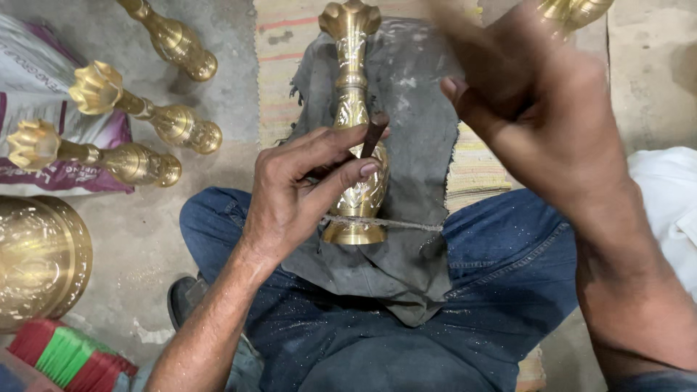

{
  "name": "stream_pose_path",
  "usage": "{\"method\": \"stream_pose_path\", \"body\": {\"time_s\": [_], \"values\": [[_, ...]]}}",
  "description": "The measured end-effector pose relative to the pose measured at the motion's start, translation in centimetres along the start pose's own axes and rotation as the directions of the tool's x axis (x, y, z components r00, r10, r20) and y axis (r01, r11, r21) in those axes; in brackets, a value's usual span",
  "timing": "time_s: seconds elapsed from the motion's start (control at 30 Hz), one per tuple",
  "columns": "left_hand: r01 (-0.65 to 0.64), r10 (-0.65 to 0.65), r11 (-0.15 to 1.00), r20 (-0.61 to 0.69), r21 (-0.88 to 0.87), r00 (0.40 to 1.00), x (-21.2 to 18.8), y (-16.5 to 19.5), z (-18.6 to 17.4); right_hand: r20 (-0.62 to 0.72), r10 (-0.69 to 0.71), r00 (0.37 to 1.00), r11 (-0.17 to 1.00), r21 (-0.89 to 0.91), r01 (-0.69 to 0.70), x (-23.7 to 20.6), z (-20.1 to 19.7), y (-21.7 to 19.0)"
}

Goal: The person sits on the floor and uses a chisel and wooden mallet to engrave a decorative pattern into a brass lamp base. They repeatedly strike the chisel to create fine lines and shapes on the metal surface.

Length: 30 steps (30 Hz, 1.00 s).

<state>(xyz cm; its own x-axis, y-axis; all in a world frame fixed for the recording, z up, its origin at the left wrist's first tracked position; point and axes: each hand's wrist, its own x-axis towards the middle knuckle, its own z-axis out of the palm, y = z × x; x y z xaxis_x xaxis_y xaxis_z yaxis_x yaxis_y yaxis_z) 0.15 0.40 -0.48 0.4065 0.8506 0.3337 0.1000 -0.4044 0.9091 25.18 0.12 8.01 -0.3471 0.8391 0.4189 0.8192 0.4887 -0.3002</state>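
Note:
A tall brass vase (353, 87) with a flared scalloped mouth lies on a grey cloth (417, 131) across my lap, tied down near its base by a thin string (406, 223). My left hand (301, 192) rests on the vase's belly and pinches a short dark chisel (374, 134) against the engraved metal. My right hand (534, 109) is raised above and to the right of the vase, blurred with motion; its fingers are curled, but what they hold is hidden.
Three more brass vases (145, 116) lie on the concrete floor at the left, partly on a printed sack (43, 58). A large round brass vessel (40, 258) stands at the left edge. A striped mat (283, 43) lies under the cloth. White fabric (671, 203) is at the right.

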Motion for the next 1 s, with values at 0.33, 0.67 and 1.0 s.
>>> {"method": "stream_pose_path", "body": {"time_s": [0.33,0.67,1.0], "values": [[0.051,-0.053,0.992,0.012,0.116,0.999,0.3,0.0,-0.1,0.017,-0.037,0.999,0.967,-0.252,0.040,-0.5,0.0,0.5],[0.037,-0.037,0.994,0.005,0.099,0.999,0.1,0.0,0.0,0.059,0.242,0.968,0.951,0.183,-0.249,-0.4,-0.3,-0.4],[-0.003,0.008,0.984,-0.027,0.176,1.000,0.0,0.2,0.0,0.088,-0.046,0.995,0.950,-0.304,0.071,-0.2,-0.3,-0.2]]}}
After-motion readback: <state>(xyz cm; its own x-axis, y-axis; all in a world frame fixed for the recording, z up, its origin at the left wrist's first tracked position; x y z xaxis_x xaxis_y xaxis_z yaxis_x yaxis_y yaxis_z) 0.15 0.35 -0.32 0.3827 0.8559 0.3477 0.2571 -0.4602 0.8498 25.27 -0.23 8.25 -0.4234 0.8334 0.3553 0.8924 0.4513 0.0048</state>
